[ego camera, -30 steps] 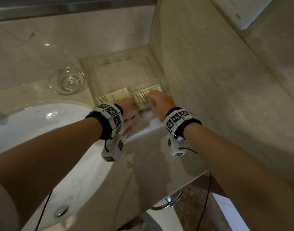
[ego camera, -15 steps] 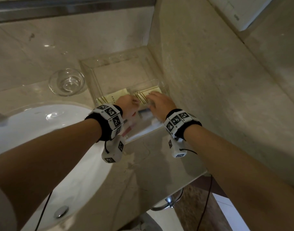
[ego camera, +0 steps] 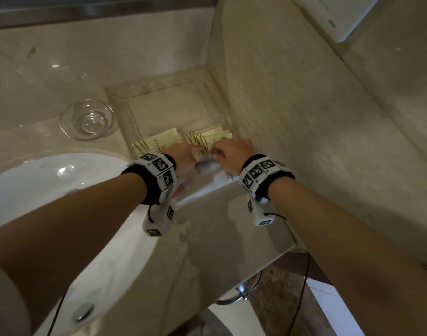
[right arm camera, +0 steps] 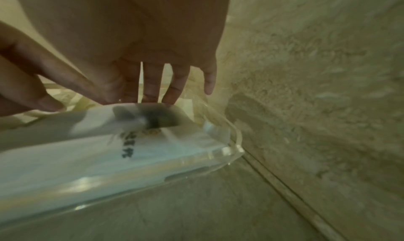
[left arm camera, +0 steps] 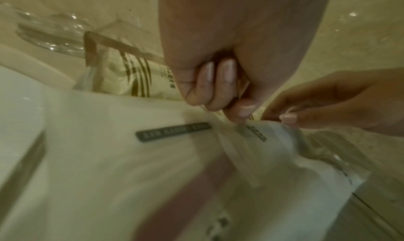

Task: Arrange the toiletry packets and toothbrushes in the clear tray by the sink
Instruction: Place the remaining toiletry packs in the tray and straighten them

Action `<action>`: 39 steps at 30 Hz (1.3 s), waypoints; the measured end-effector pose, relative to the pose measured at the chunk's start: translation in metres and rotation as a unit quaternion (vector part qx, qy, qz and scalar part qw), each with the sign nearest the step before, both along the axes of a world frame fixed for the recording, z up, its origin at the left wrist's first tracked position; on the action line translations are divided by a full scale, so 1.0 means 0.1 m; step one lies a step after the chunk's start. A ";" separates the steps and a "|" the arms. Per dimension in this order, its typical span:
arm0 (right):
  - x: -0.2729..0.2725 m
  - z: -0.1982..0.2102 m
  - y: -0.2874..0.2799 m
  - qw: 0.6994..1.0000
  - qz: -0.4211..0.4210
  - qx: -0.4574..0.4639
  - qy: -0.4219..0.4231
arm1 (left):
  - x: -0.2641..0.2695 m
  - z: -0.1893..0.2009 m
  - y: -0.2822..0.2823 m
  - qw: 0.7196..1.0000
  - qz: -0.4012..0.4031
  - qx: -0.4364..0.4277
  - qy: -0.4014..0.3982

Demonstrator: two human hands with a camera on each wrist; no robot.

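A clear tray point(ego camera: 125, 110) stands in the counter's corner against the wall. Yellow striped packets lie in it: one point(ego camera: 161, 141) on the left and a fanned stack point(ego camera: 207, 139) on the right. White toothbrush packets point(ego camera: 207, 180) fill the near end. My left hand point(ego camera: 183, 156) has its fingers point(left arm camera: 218, 89) curled and pinches the stack's near edge. My right hand point(ego camera: 232, 151) reaches down behind a white packet point(right arm camera: 87, 149) with straight fingers point(right arm camera: 150, 82). Its thumb closes toward them on the same stack. The fingertips are hidden.
A glass bowl point(ego camera: 87, 120) sits left of the tray, beyond the white sink point(ego camera: 62, 190). The marble wall point(ego camera: 304, 117) runs close along the tray's right side. Bare counter point(ego camera: 232, 238) lies in front of the tray, ending at its edge below.
Both hands have moved a little deeper into the tray. The left hand has shifted right until its fingers meet the right hand at the yellow stack.
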State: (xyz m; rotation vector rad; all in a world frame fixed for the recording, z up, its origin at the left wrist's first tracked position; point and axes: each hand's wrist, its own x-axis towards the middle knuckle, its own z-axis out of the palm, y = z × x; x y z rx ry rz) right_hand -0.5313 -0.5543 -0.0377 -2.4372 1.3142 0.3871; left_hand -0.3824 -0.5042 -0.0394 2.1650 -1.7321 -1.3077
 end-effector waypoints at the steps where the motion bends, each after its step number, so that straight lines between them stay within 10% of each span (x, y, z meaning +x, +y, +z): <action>1: -0.01 0.00 0.00 1.000 0.002 0.005 0.007 | 0.00 0.00 0.00 1.000 -0.003 -0.001 -0.005; 10: 0.07 -0.07 0.00 0.997 -0.009 0.011 0.075 | 0.02 -0.02 0.02 1.000 0.012 -0.016 -0.007; 23: -0.05 -0.08 0.01 0.990 -0.078 -0.021 -0.118 | 0.08 0.01 -0.01 0.995 0.075 -0.055 -0.023; 34: 0.15 -0.09 -0.02 1.000 0.005 0.005 0.028 | 0.14 0.00 0.06 0.990 0.095 -0.093 -0.043; 39: 0.22 -0.09 0.00 0.992 -0.011 -0.102 -0.076 | 0.33 0.03 0.16 0.985 0.121 -0.105 -0.059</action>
